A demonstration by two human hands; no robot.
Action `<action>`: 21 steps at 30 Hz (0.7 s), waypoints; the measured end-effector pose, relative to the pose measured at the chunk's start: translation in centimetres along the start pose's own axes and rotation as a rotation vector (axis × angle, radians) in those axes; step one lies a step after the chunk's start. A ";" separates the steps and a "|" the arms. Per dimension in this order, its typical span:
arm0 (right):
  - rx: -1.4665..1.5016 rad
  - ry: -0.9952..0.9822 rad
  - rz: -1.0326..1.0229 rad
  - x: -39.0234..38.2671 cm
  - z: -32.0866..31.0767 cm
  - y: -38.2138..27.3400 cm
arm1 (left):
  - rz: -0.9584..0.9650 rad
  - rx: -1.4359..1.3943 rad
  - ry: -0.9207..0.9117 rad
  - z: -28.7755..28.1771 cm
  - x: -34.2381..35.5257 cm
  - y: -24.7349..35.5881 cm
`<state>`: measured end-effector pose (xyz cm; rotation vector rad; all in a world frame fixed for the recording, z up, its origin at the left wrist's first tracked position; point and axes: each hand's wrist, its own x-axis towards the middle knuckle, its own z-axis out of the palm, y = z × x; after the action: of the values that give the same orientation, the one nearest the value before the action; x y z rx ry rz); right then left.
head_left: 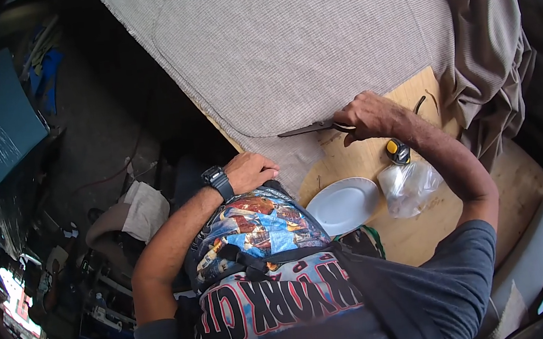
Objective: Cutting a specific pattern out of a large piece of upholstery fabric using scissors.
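A large piece of ribbed beige fabric [297, 46] lies over a wooden tabletop, with a dark curved line marked on it. My right hand [372, 116] is closed around the handles of a pair of dark scissors [307, 128]. The blades point left and lie along the marked line near the fabric's cut lower edge. My left hand [252, 172], with a black watch [218, 183] at its wrist, rests by the table's near left corner, next to a loose flap of the fabric. Its fingers are loosely bent and apart, with nothing visible in them.
Right of my body, a white oval plate [344, 205], a clear plastic bag [411, 188] and a yellow-and-black tape measure [397, 150] sit on the bare wood [376, 151]. Bunched fabric [485, 45] hangs at the right. A blue-grey panel [7, 116] stands at the left.
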<state>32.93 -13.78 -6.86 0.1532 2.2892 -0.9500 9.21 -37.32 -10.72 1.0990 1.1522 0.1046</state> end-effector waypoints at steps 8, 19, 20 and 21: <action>-0.007 -0.050 0.055 0.7 -0.1 -1.0 | -0.008 0.043 -0.009 0.0 0.1 -0.2; -0.026 0.026 -0.026 0.9 0.6 -1.0 | -0.028 0.083 -0.045 -0.3 0.0 0.1; -0.020 0.003 0.008 0.9 0.6 -1.2 | -0.015 0.084 -0.032 -0.3 0.0 0.1; -0.026 -0.037 0.057 0.9 0.6 -1.4 | 0.004 0.065 -0.022 -0.3 0.0 0.1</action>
<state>32.03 -15.33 -6.86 0.1874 2.2497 -0.8869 9.05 -37.08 -10.65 1.1576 1.1405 0.0588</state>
